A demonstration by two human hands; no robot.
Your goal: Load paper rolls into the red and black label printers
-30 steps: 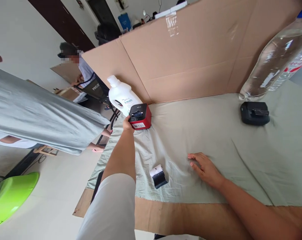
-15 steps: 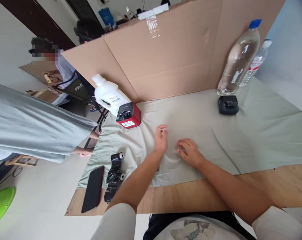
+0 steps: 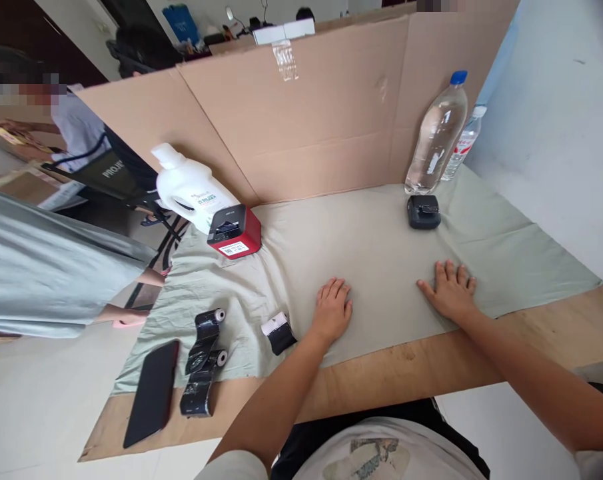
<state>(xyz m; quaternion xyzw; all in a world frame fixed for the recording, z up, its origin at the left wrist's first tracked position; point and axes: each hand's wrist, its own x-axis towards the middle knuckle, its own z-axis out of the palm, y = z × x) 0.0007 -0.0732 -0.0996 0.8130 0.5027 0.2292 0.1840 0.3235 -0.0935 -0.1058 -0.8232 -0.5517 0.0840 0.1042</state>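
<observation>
On the counter, both hands lie flat, palms down on the cloth: left hand beside small paper roll, right hand apart, grip released, holding nothing, prob. smoothing fabric.

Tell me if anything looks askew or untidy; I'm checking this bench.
The cloth is rumpled near the red printer, and its left edge hangs crooked. The black rolls lie tumbled. Both hands rest flat, empty.
</observation>
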